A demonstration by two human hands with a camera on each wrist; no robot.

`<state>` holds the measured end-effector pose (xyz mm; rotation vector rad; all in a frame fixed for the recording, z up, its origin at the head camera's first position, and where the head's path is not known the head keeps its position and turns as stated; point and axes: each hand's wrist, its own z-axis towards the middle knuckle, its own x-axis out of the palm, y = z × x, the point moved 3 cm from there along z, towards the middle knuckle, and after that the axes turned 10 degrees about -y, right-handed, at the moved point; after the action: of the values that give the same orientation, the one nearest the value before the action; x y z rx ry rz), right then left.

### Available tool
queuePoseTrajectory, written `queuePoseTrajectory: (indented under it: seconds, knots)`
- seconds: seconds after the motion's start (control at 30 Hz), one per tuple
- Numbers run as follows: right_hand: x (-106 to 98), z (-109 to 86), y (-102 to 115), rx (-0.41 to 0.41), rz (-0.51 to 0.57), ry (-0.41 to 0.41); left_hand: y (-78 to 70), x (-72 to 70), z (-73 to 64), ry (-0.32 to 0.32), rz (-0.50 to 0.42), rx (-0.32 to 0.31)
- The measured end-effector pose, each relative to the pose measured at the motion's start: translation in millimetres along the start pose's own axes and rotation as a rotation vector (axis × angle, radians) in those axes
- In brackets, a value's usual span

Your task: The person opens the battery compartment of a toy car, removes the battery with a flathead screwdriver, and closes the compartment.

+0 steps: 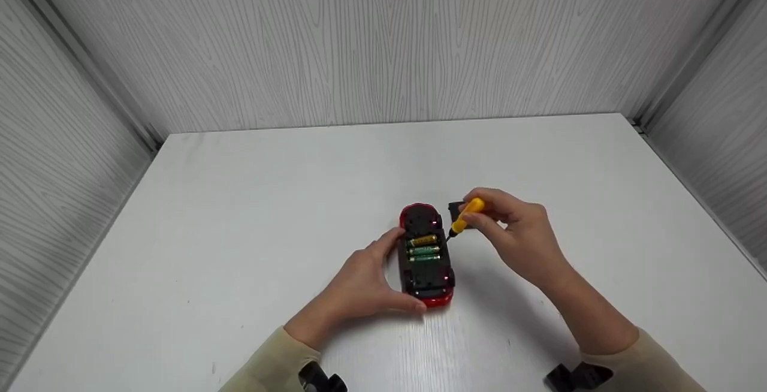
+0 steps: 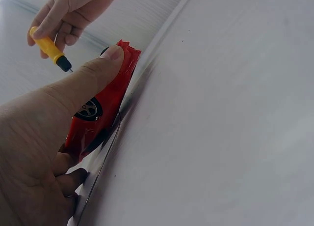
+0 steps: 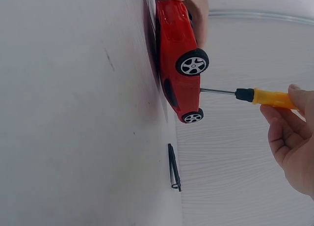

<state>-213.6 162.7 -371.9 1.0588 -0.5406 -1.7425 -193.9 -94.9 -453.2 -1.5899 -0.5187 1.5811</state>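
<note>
A red toy car point(image 1: 429, 275) lies upside down on the white table, its black underside facing up. In its uncovered battery bay sit one gold battery point(image 1: 423, 240) and two green batteries point(image 1: 424, 250). My left hand point(image 1: 359, 284) grips the car, thumb at the near end and fingers along the left side. Between thumb and fingers, my right hand point(image 1: 521, 236) pinches a yellow screwdriver point(image 1: 464, 218) by its handle. The screwdriver's metal shaft point(image 3: 218, 91) points down at the bay's right edge; exactly what its tip touches is hidden.
A small black cover point(image 1: 453, 212) lies right of the car, partly hidden behind the screwdriver and right hand. Wood-grain panels point(image 1: 383, 44) stand at the table's back and sides. Black wrist cameras point(image 1: 323, 378) are strapped over both sleeves.
</note>
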Motion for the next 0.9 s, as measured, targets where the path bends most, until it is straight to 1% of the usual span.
queuePoseTrajectory:
  seconds: [0.17,0.4,0.7,0.9]
  knots:
    - [0.3,-0.1,-1.5,-0.007,0.025,0.002,-1.4,0.4,0.6,-0.005,-0.002,0.016]
    - [-0.3,0.4,-4.1,0.015,0.05,0.005,-2.7,0.6,0.7,-0.002,0.0,0.001]
    - [1.0,0.1,-6.6,0.043,0.03,0.019,-2.4,1.5,0.2,0.005,0.015,-0.013]
    - [2.5,0.4,-8.0,0.06,0.038,0.031,-2.8,0.6,-0.9,-0.004,0.02,-0.003]
